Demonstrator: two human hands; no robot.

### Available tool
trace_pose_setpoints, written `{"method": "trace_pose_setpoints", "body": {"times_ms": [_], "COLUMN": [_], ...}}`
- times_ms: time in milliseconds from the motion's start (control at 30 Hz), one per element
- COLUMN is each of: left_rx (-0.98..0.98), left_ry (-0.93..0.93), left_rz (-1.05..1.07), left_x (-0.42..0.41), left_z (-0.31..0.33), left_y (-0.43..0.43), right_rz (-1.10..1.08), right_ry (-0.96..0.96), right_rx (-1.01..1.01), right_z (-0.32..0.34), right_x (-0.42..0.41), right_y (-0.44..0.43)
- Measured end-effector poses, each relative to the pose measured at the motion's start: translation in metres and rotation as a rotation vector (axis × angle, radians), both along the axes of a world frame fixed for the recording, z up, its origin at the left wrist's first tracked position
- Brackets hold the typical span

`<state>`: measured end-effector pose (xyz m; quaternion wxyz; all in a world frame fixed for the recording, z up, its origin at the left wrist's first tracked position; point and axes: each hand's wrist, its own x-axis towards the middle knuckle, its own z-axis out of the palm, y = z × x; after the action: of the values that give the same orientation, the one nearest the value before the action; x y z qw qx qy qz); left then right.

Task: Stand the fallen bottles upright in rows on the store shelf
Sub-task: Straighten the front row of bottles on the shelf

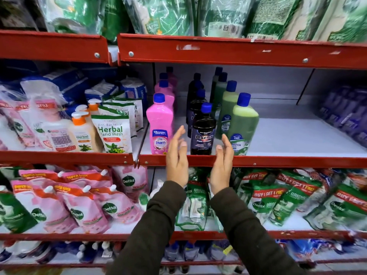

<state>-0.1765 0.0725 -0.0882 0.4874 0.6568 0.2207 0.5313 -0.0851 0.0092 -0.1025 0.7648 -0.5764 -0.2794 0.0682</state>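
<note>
Head view: left hand point(177, 155) and right hand point(222, 162) are open, palms facing, apart, flanking the dark bottle point(202, 132) without touching it, judged ready to square it in line. Pink bottles point(160, 126), dark and green bottles point(243, 126) stand upright in three rows on the shelf point(258, 161); none lies fallen. Herbal pouches point(113, 133) crowd the left; bare shelf lies right.

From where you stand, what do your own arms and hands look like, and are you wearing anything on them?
Both arms are covered by long sleeves of a dark olive-brown, slightly fuzzy fabric that end at the wrists. The left hand and right hand are bare: no gloves, and no rings, watch or bracelets that I can see. Fingernails are short and plain. No tools, cables or markings anywhere on them.
</note>
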Motion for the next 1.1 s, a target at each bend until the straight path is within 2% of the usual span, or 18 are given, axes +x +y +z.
{"method": "trace_pose_setpoints", "body": {"times_ms": [100, 300, 367, 433, 467, 533, 600, 667, 733, 833, 900, 967, 1100], "left_rx": [-0.126, -0.182, -0.124, -0.031, 0.001, -0.014, -0.065, -0.134, -0.212, -0.225, -0.186, -0.061, 0.266], "left_ry": [0.089, 0.099, 0.115, 0.007, -0.066, -0.126, -0.036, 0.100, 0.175, 0.204, 0.207, 0.204, 0.061], "left_rz": [-0.157, -0.102, 0.019, 0.158, 0.175, 0.068, -0.082, -0.153, -0.152, -0.120, -0.107, -0.033, 0.066], "left_x": [0.018, 0.028, 0.031, 0.037, 0.043, 0.059, 0.080, 0.102, 0.117, 0.123, 0.121, 0.114, 0.098], "left_z": [0.007, 0.016, 0.013, 0.012, 0.012, 0.016, 0.018, 0.017, 0.019, 0.019, 0.017, 0.021, 0.062], "left_y": [-0.013, -0.022, -0.027, -0.035, -0.040, -0.051, -0.060, -0.065, -0.072, -0.079, -0.079, -0.081, -0.087], "right_rz": [0.158, 0.224, 0.165, 0.020, -0.047, -0.114, -0.063, 0.079, 0.195, 0.276, 0.301, 0.262, 0.102], "right_ry": [0.013, -0.046, -0.035, -0.011, 0.015, 0.070, 0.097, 0.110, 0.097, 0.067, 0.065, 0.036, -0.265], "right_rx": [-0.091, -0.137, -0.078, 0.016, 0.061, 0.078, -0.037, -0.119, -0.161, -0.220, -0.228, -0.226, -0.150], "right_z": [0.004, 0.002, 0.003, 0.006, 0.009, 0.015, 0.017, 0.018, 0.019, 0.022, 0.025, 0.034, 0.075], "right_x": [0.003, 0.006, 0.010, 0.021, 0.028, 0.051, 0.078, 0.096, 0.107, 0.113, 0.115, 0.115, 0.111], "right_y": [-0.001, -0.011, -0.021, -0.036, -0.044, -0.057, -0.065, -0.068, -0.071, -0.078, -0.082, -0.087, -0.099]}}
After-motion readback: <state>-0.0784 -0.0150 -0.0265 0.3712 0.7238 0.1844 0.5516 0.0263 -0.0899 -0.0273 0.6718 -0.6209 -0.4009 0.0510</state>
